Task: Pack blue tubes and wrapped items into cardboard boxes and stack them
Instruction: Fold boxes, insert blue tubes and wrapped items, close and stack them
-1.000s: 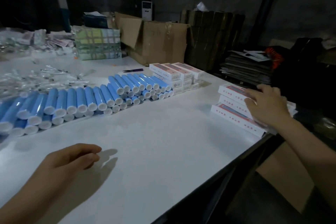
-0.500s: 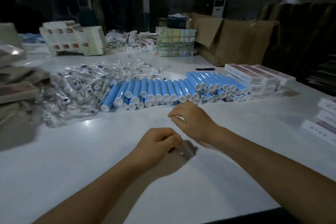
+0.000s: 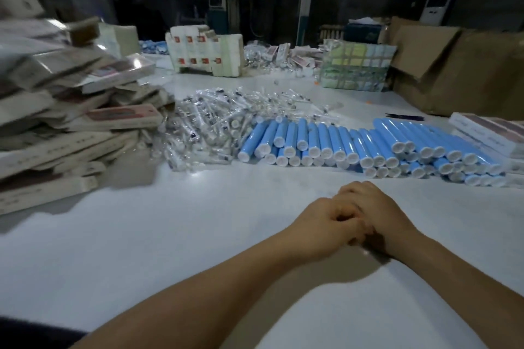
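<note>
Several blue tubes (image 3: 368, 144) with white caps lie in a long row across the white table (image 3: 141, 235). To their left is a heap of clear-wrapped items (image 3: 215, 122). Flattened white cardboard boxes (image 3: 56, 110) are piled at the left edge. Packed white boxes (image 3: 487, 133) are stacked at the far right. My left hand (image 3: 326, 224) and my right hand (image 3: 380, 215) rest together on the table in front of the tubes, fingers curled and touching each other, nothing visibly held.
A large brown carton (image 3: 459, 65) stands at the back right. Beside it is a wrapped bundle of coloured packs (image 3: 354, 68). White folded cartons (image 3: 204, 51) stand at the back centre. A dark pen (image 3: 402, 115) lies behind the tubes.
My view has swung left. My right hand left the box stack at the right and came to the middle. Both hands have closed up against each other.
</note>
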